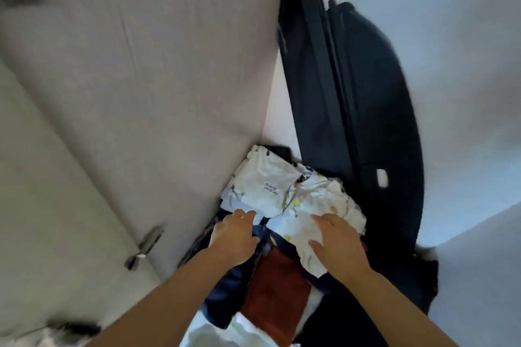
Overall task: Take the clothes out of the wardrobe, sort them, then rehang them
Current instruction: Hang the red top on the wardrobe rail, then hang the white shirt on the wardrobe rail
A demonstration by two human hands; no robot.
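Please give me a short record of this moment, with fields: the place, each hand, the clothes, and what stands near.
place: pile of clothes in a corner, low in the head view
left hand: open, fingertips at the edge of the folded white cloth with text
right hand: open, fingers spread, resting on the crumpled white printed cloth
underneath: rust-red garment, dark blue garment
nearby: dark suitcase upright on the right; door handle on the left

Piled together, far to near. Farthest left, a folded white printed cloth (260, 186) (small dark lettering on top); touching on its right, a crumpled white patterned cloth (321, 203); nearer, a rust-brown folded piece (276, 290), flat beside a navy garment (225, 307).
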